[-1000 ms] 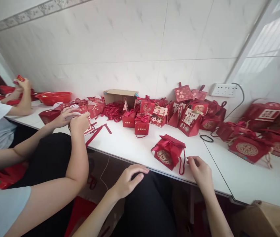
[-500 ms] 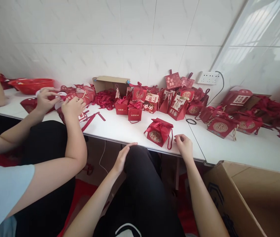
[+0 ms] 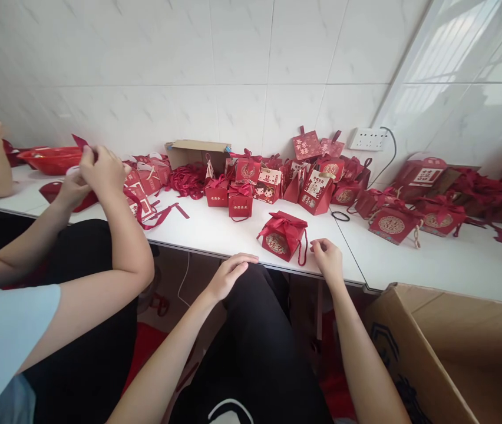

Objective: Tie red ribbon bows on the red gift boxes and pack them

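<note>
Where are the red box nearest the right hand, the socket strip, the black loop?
Red box [image 3: 277, 242]: head view, gold emblem on front.
Socket strip [image 3: 368, 139]: head view, white face.
Black loop [image 3: 341, 221]: head view, near edge.

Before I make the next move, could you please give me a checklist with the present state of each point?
1. Left hand empty: ok, nothing shows in it.
2. Right hand empty: cannot tell, curled.
3. Ribbon-tied red gift box on white table: ok.
4. Right hand off the box's red cord loop: ok, narrow gap.
5. Nearest co-worker's hands away from this box: ok.
6. Box filled: cannot tell.
</note>
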A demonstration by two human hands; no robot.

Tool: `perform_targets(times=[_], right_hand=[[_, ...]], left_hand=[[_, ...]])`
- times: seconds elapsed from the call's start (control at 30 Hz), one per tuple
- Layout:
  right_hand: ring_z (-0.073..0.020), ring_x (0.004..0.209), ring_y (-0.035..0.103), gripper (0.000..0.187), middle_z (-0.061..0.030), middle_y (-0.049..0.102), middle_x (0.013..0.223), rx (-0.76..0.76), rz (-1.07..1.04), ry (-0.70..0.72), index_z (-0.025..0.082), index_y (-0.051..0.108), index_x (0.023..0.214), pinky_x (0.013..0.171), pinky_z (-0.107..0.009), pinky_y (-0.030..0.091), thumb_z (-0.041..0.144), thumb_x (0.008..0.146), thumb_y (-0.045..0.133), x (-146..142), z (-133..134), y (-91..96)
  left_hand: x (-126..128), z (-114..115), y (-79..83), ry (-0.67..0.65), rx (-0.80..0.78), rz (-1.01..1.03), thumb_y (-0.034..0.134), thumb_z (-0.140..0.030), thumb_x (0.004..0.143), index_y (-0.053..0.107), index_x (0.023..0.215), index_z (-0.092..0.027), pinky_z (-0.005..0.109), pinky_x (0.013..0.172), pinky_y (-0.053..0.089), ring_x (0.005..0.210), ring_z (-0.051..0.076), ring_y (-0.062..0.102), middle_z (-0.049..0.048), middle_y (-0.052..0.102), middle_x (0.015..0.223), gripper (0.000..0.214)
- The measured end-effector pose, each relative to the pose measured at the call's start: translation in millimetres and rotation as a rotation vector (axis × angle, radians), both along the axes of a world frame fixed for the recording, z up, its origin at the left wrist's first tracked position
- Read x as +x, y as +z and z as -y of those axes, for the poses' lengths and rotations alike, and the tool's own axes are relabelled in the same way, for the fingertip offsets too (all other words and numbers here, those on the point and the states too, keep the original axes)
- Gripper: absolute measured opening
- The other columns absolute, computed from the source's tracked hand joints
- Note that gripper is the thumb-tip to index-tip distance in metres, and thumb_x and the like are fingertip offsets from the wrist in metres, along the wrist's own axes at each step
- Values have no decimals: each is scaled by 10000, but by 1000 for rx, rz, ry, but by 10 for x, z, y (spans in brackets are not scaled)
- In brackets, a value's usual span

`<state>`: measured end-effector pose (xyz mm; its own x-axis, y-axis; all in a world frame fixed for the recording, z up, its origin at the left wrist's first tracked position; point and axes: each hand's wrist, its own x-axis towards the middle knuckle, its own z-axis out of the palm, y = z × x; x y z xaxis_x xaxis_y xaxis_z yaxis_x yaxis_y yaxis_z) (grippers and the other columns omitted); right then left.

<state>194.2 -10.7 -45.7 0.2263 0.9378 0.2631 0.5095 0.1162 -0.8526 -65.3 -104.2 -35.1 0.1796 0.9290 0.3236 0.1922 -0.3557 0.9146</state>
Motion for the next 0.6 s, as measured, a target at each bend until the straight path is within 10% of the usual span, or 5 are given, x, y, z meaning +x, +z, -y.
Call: perform_targets(times=[0.6], right_hand=[[-284, 713, 619, 337, -101, 683, 661, -44, 41, 7, 205, 589, 662, 681, -367, 433, 480, 584, 410, 8, 12, 41]], left_hand=[[-362, 215, -194, 163, -75, -37, 414, -296, 805, 676, 781, -167, 329, 864, 377, 899, 221, 566, 56, 636, 867, 293]])
